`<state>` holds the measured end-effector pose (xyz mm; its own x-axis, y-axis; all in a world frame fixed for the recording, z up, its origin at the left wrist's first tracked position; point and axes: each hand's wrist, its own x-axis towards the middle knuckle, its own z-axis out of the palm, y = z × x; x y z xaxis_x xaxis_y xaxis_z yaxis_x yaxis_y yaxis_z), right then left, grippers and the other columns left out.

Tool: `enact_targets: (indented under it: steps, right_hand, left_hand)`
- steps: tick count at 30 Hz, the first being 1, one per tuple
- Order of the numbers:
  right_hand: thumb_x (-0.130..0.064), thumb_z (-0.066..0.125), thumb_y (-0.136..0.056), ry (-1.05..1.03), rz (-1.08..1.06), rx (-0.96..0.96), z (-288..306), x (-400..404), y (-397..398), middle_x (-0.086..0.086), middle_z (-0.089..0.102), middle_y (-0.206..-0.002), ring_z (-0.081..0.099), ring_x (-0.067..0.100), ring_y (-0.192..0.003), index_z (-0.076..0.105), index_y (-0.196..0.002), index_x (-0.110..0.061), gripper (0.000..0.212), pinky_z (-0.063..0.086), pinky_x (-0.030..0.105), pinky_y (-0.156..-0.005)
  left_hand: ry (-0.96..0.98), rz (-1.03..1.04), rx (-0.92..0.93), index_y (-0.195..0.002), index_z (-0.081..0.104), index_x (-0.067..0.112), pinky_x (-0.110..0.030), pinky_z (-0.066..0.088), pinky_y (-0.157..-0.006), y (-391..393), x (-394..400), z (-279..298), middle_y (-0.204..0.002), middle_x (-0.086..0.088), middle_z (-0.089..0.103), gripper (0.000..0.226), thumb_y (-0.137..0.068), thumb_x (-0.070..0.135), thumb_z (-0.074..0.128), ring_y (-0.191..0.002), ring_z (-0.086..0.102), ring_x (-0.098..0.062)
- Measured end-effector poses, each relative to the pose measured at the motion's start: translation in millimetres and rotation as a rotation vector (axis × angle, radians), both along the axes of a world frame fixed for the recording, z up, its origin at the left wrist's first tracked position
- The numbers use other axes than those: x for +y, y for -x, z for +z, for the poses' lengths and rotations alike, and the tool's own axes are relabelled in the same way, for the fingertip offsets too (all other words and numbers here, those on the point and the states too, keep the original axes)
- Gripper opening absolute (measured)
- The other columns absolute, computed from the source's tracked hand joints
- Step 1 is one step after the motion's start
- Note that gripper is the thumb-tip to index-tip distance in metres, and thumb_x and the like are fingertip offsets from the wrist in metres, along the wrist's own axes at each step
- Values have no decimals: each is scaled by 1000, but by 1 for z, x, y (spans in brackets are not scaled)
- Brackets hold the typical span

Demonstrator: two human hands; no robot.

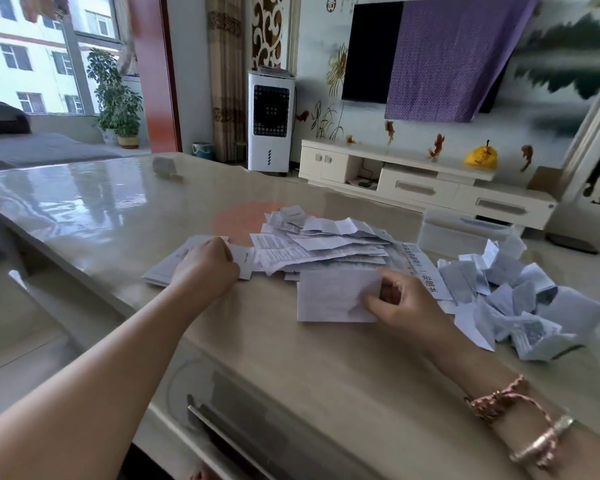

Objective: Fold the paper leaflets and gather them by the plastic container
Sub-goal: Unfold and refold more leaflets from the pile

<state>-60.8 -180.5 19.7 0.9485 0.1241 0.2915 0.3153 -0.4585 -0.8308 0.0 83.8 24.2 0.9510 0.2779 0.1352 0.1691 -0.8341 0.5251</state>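
A loose stack of unfolded paper leaflets [319,242] lies in the middle of the table. My left hand [207,263] grips the left edge of a leaflet at the stack's left side. My right hand [397,301] pinches the right edge of a folded white leaflet [333,296] lying flat in front of the stack. A heap of folded leaflets [513,306] sits to the right, just in front of the clear plastic container [465,230].
The glossy beige table [291,368] has its left edge running diagonally past my left arm. A small white object [165,166] stands at the table's far side. Beyond are a white TV cabinet [426,185] and an air cooler [270,123].
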Motion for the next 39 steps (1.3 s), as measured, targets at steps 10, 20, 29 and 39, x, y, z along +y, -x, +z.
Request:
enact_targets:
  steps: [10, 20, 29, 39]
  right_hand:
    - [-8, 60, -87, -46, -9, 174, -6, -2, -1, -1, 72, -88, 68, 7, -78, 62, -89, -20, 13, 53, 23, -73]
    - [-31, 55, -83, 547, -203, 68, -7, 4, 1, -3, 52, -79, 52, 22, -83, 48, -87, -21, 12, 35, 31, -67]
    - [-46, 53, -87, 707, -236, -23, -15, 2, -3, -3, 46, -97, 46, 20, -100, 37, -91, -22, 29, 36, 33, -78]
    - [-60, 55, -77, 713, -112, -142, -18, 10, 14, -12, 24, -124, 23, 11, -123, 25, -122, -32, 60, 23, 28, -97]
  left_hand:
    - [-107, -100, -182, -116, 50, 18, -39, 31, -97, 33, -34, 12, -129, -4, 36, 24, -94, 26, 45, -121, 25, -29]
    - [-43, -480, -339, -102, 54, 23, -35, 39, -93, 56, -71, -5, -114, 5, 46, 12, -91, 27, 55, -109, 41, -20]
    - [-40, -627, -159, -97, 46, 35, -29, 40, -90, 65, -82, -26, -106, 12, 42, 20, -85, 40, 62, -98, 44, -12]
    - [-134, -672, -113, -108, 44, 35, -27, 32, -94, 66, -81, -26, -111, 14, 38, 35, -81, 56, 50, -112, 39, -13]
